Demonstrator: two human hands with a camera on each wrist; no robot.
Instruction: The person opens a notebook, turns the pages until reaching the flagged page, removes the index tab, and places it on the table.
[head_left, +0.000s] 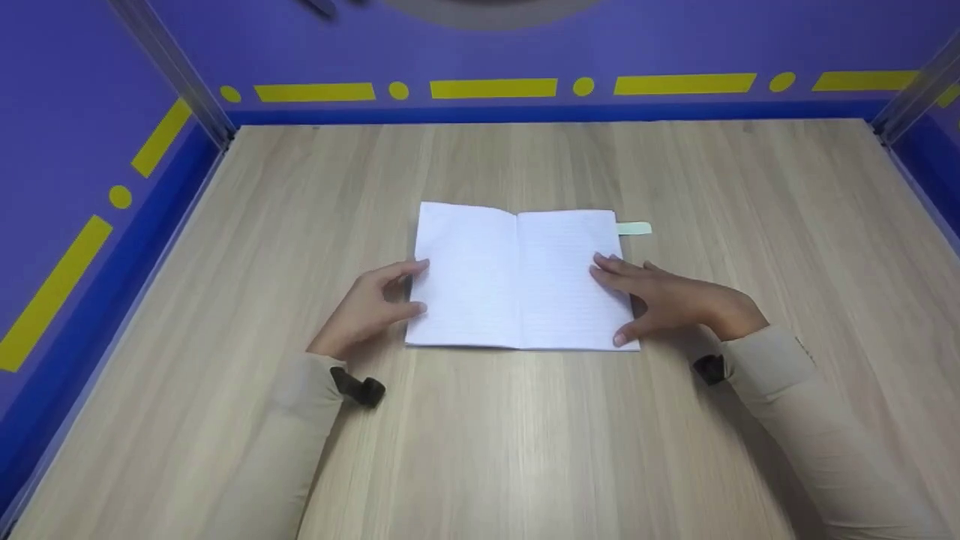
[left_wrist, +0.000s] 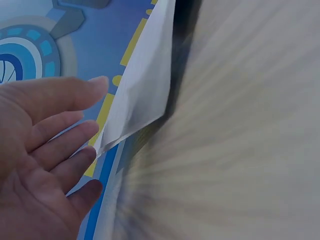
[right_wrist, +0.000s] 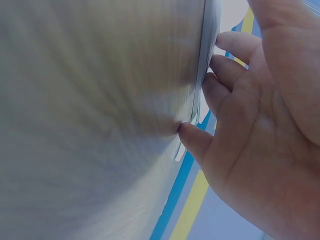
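Note:
An open notebook with white pages, faintly lined on the right, lies in the middle of the table. A pale green tab sticks out past its right edge. My left hand is at the left edge, thumb and forefinger tips overlapping the page in the head view. In the left wrist view that hand's fingers are loosely spread beside the page, whose edge stands off the table. My right hand rests on the right page's outer edge with spread fingers and thumb. In the right wrist view its fingertips touch the notebook's side.
The wood-grain table extends around the notebook. Purple-blue panels with yellow dashes border it at the back and sides, with metal posts at the corners. A black strap piece hangs at my left cuff, another at the right.

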